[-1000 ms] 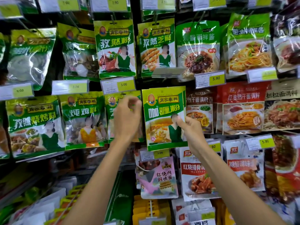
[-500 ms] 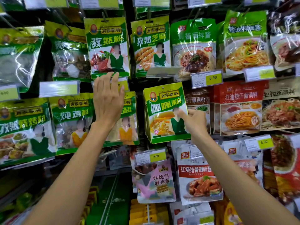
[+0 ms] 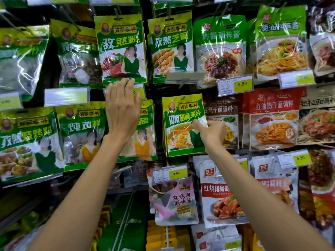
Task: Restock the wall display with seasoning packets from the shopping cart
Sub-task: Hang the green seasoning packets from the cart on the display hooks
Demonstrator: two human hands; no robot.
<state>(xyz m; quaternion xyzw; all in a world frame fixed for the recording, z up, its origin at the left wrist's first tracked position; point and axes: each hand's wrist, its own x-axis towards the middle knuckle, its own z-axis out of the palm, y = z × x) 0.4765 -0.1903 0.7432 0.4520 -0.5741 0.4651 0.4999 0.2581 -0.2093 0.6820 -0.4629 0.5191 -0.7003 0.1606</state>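
The seasoning packet (image 3: 183,124) hangs at the front of a small stack in the middle row of the wall display (image 3: 155,91), its punched top seemingly already over the peg (image 3: 184,97). The right hand (image 3: 213,133) pinches its right edge, thumb on the printed face and the other fingers curled behind. This looks like the seating step: the packet is on but sits slightly askew and forward of those behind it. The next move probably calls for a gentle push back along the peg, squaring it up, then letting go and lowering the clear tag holder (image 3: 184,77) that stands tipped up above. The cart is out of view, so how much stock remains cannot be judged. The left hand (image 3: 121,111) is spread flat, fingers straight, back to the camera, holding nothing visible; its fingertips reach a yellow price tag (image 3: 139,90) just under the packet above (image 3: 121,51). The packets are flat, rectangular pouches of glossy, crinkly film that throws white glare streaks. They should be light, slippery and easily creased at the hole. The pegs are thin wire.
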